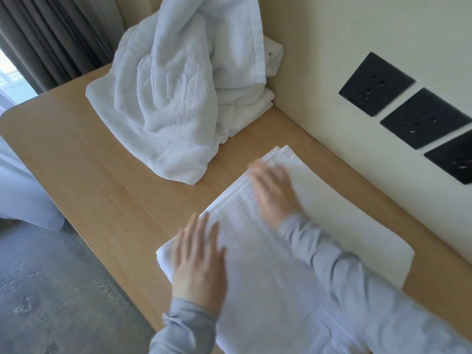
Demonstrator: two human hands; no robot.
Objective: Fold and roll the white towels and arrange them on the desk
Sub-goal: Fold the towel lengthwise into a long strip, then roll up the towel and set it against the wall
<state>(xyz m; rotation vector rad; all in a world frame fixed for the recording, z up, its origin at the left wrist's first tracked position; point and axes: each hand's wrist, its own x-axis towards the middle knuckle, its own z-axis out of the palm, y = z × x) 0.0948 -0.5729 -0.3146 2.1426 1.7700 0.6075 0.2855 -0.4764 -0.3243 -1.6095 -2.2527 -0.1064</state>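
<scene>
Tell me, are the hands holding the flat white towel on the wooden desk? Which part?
Nothing is held. The left hand and right hand both lie flat, fingers straight, on top of the folded white terry towel, pressing it.

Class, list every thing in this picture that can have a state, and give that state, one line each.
Flat towel: folded, lying flat on the desk, not yet rolled.
Left hand: open, pressing the flat towel's near corner.
Right hand: open, on the towel's far end; blurred.
Loose towel: unfolded, heaped.
Stacked towels: folded, by the wall.
Sockets: nothing plugged in.
</scene>
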